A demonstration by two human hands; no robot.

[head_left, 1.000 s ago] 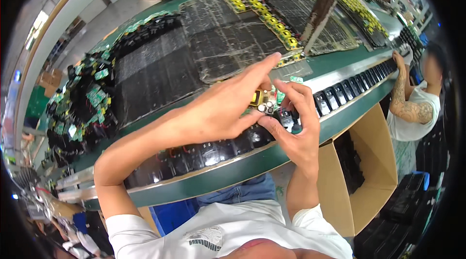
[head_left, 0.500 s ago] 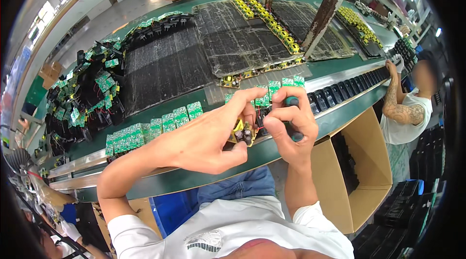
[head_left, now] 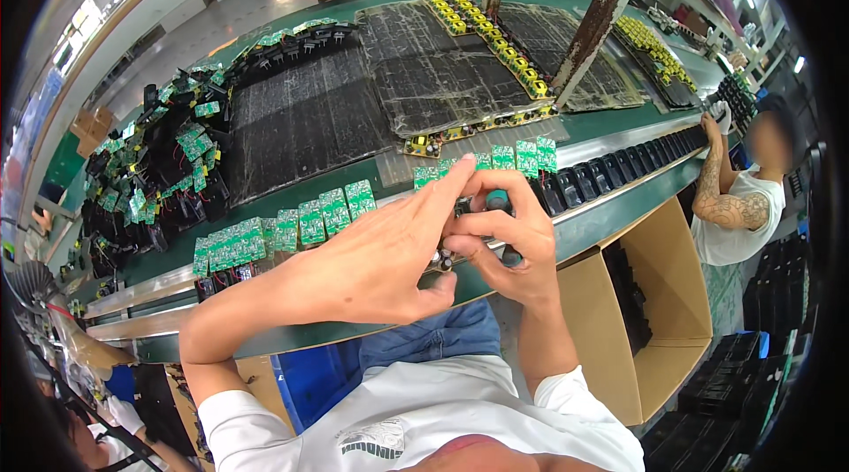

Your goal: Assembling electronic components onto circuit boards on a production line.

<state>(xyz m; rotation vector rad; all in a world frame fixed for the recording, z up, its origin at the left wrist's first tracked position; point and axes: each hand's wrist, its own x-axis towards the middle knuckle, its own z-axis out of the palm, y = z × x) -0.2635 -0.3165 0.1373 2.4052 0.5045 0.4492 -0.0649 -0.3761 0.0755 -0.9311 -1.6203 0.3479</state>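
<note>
Over the front of the bench my left hand is curled round a small circuit board. Its dark cylindrical parts show between thumb and fingers, but most of it is covered. My right hand meets it from the right, closed on a tool with dark green handles. The tool's working end is hidden behind the fingers, so contact with the board cannot be seen. Just beyond the hands, green circuit boards stand in a row. More green boards line the rail left of my wrist.
Black plastic casings fill the rail to the right. A heap of wired boards lies at left. Black mats and rows of yellow-topped boards lie behind. An open carton stands lower right, near a co-worker.
My right hand has moved left and in against my left hand, bringing the green-handled tool along. The board is now more covered by the fingers.
</note>
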